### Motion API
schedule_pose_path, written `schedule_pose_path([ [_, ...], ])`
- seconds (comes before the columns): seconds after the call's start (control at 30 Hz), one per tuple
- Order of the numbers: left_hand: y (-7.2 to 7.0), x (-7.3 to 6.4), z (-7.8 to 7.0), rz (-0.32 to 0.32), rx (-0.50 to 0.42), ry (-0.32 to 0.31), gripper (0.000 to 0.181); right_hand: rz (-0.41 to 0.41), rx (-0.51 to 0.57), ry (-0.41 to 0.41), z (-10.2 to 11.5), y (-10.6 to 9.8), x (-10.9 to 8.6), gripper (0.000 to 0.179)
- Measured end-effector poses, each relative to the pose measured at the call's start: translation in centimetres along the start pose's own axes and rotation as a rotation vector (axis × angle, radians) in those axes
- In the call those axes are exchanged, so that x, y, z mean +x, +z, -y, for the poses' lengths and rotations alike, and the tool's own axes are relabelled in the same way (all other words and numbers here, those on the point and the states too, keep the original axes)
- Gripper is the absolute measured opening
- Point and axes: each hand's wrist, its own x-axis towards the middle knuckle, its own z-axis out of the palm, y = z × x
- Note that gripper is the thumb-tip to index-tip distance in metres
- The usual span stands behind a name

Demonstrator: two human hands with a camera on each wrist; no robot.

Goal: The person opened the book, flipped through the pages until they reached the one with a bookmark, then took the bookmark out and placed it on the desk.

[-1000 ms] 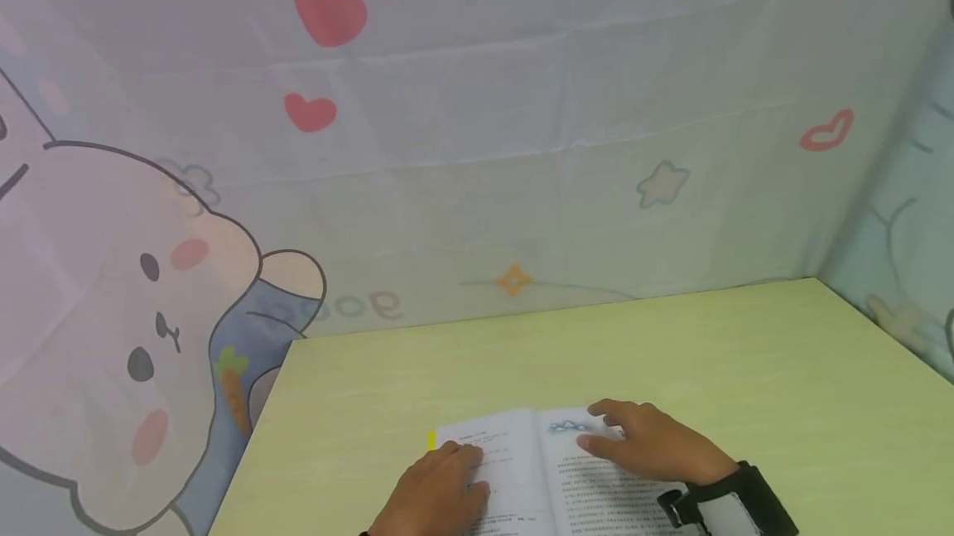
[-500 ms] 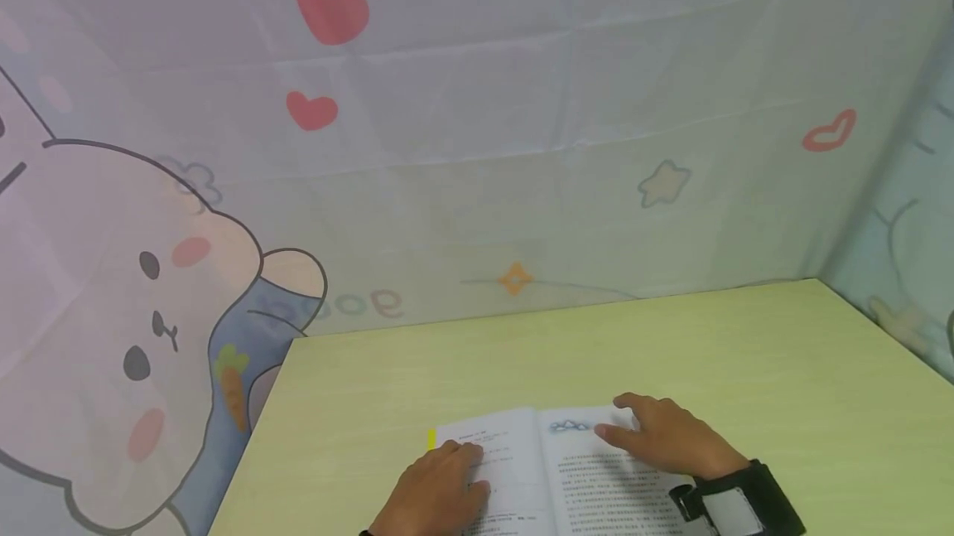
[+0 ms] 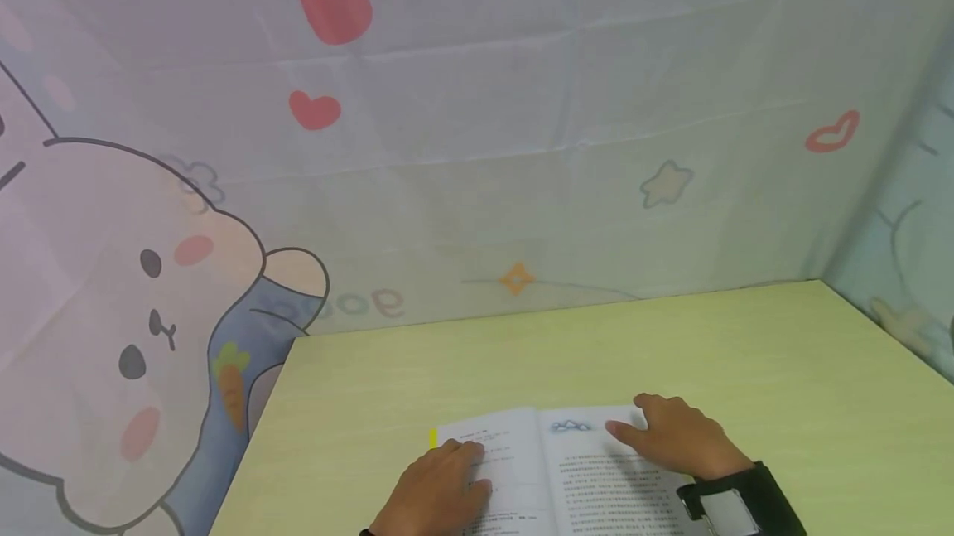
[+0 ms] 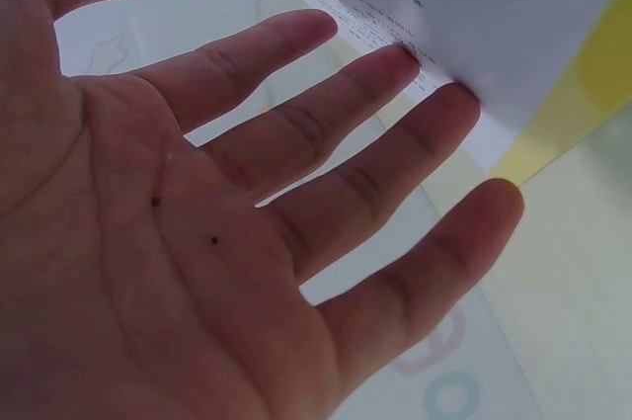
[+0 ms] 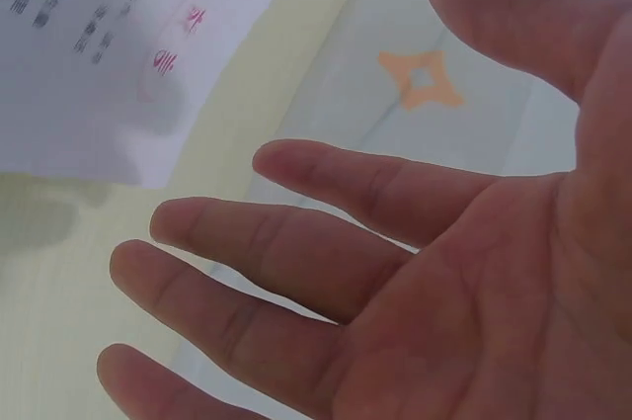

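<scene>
An open book (image 3: 522, 470) with printed pages lies at the front of the table, a yellow strip (image 3: 433, 438) showing at its left edge. My left hand (image 3: 440, 486) rests on the left page; in the left wrist view its spread fingertips touch the paper (image 4: 464, 5). Over the upper right corner of the right page is my right hand (image 3: 681, 437), thumb and fingers apart. The right wrist view shows this hand's fingers (image 5: 237, 232) extended, holding nothing, beside a page (image 5: 89, 133) with red handwriting near its edge.
The pale yellow-green table (image 3: 596, 354) reaches back to a cloth backdrop (image 3: 477, 105) printed with hearts, stars and a cartoon rabbit. A black wrist strap (image 3: 768, 494) is on the right wrist.
My right hand has slid rightward across the right page to its upper outer corner, uncovering more of the page. The left hand has stayed in place.
</scene>
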Motion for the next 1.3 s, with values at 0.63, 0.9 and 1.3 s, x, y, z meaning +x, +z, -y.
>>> schedule_pose_path([
  [0.63,-0.25,-0.06,-0.15,0.004,-0.010,-0.009,0.042,0.030,-0.027,0.030,-0.52,0.34,0.39,0.079],
  [0.9,-0.19,0.03,-0.21,0.012,-0.004,-0.021,0.042,-0.012,-0.024,0.032,-0.48,0.13,0.28,0.073],
  [1.3,0.04,0.20,-0.15,0.016,-0.006,-0.026,0.043,-0.085,-0.026,0.027,-0.50,-0.15,0.34,0.063],
])
